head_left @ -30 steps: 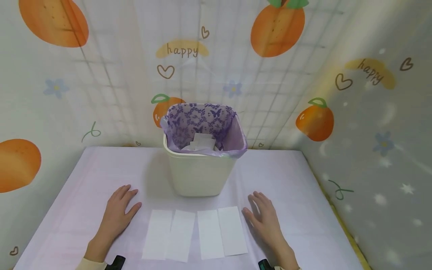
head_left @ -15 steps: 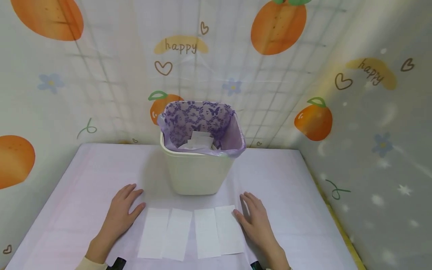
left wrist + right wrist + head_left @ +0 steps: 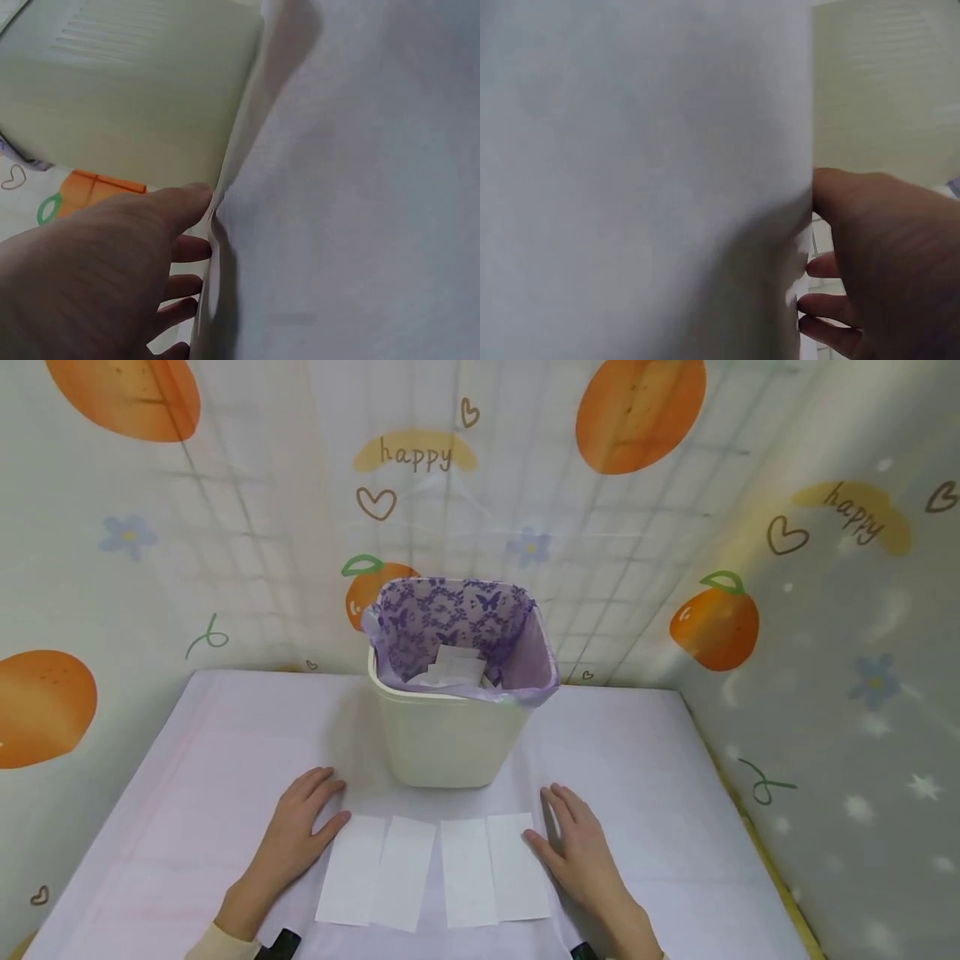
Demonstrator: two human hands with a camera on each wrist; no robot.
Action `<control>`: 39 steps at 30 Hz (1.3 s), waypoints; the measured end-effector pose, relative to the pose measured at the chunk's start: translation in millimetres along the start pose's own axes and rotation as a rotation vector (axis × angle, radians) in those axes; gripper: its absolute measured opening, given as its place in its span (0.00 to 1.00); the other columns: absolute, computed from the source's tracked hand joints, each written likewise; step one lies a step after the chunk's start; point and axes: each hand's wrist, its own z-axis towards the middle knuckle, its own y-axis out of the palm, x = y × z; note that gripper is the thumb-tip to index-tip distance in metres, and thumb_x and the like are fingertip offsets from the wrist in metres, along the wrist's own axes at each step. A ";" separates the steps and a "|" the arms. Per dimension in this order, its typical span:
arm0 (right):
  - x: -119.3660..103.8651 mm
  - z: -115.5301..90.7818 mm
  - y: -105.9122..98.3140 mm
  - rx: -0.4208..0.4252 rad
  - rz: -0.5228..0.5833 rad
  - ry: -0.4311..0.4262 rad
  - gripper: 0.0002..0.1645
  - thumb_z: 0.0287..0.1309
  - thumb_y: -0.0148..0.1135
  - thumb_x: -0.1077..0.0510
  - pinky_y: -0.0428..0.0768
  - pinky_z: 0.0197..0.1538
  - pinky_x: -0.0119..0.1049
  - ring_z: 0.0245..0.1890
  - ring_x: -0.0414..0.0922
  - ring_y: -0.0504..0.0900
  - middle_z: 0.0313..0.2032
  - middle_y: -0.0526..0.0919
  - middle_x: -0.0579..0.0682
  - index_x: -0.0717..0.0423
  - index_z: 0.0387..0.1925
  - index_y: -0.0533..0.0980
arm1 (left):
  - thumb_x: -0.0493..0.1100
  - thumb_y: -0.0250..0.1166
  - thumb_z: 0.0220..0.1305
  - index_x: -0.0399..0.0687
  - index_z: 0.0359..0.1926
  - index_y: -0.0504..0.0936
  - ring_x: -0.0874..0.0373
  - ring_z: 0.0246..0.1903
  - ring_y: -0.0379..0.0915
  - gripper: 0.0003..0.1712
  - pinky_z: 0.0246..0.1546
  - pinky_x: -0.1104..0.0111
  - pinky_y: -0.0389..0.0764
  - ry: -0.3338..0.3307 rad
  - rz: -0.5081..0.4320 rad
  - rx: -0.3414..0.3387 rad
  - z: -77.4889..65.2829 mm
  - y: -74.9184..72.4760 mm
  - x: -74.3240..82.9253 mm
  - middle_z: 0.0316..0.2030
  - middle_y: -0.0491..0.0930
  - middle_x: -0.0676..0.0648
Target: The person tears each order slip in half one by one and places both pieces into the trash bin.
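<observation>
Several white paper strips (image 3: 407, 872) lie side by side on the table in two overlapping pairs. My left hand (image 3: 300, 831) rests on the table at their left, its thumb tip right at the top corner of the leftmost strip (image 3: 350, 870). On the other side, my right hand (image 3: 583, 852) lies with its thumb tip at the edge of the rightmost strip (image 3: 517, 868). Both hands have relaxed, spread fingers and hold nothing. In the wrist views, the left thumb (image 3: 187, 204) and right thumb (image 3: 840, 191) show against the white surface, with the bin behind.
A cream waste bin (image 3: 450, 743) stands behind the strips, lined with a purple butterfly-patterned bag (image 3: 450, 610). White paper pieces (image 3: 457, 670) lie inside it. A printed curtain (image 3: 285, 577) hangs around the white-covered table (image 3: 217, 735).
My left hand has moved right, up to the leftmost strip. My right hand has shifted left to the rightmost strip. The strips and bin keep their places; the head view has shifted slightly.
</observation>
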 end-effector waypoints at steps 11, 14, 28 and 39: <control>-11.3 7.3 -9.0 -0.010 -0.141 -0.129 0.46 0.54 0.80 0.47 0.74 0.64 0.70 0.68 0.71 0.73 0.67 0.74 0.72 0.66 0.67 0.72 | 0.45 0.78 0.61 0.40 0.50 0.82 0.33 0.68 0.70 0.22 0.67 0.38 0.69 0.016 -0.019 -0.029 6.6 1.6 -0.1 0.65 0.77 0.32; -14.8 7.8 -12.4 -0.057 -0.165 -0.129 0.43 0.54 0.80 0.48 0.74 0.63 0.71 0.68 0.72 0.72 0.67 0.74 0.72 0.65 0.66 0.74 | 0.46 0.79 0.59 0.42 0.45 0.80 0.32 0.68 0.70 0.21 0.67 0.38 0.69 0.018 -0.022 -0.045 8.3 0.1 0.7 0.65 0.77 0.31; -75.5 -2.2 -11.6 -0.286 -0.182 0.017 0.50 0.65 0.69 0.38 0.61 0.72 0.74 0.77 0.71 0.61 0.73 0.67 0.73 0.72 0.70 0.68 | 0.46 0.85 0.48 0.45 0.36 0.74 0.30 0.69 0.69 0.26 0.66 0.36 0.70 0.017 -0.034 -0.086 7.8 -2.8 8.6 0.66 0.76 0.29; -118.4 2.1 25.6 -0.222 -0.021 -0.083 0.45 0.68 0.67 0.40 0.64 0.72 0.72 0.77 0.67 0.63 0.73 0.69 0.69 0.68 0.72 0.67 | 0.44 0.86 0.46 0.46 0.34 0.74 0.30 0.68 0.70 0.26 0.65 0.36 0.71 0.028 -0.058 -0.054 2.3 -2.6 4.8 0.64 0.78 0.30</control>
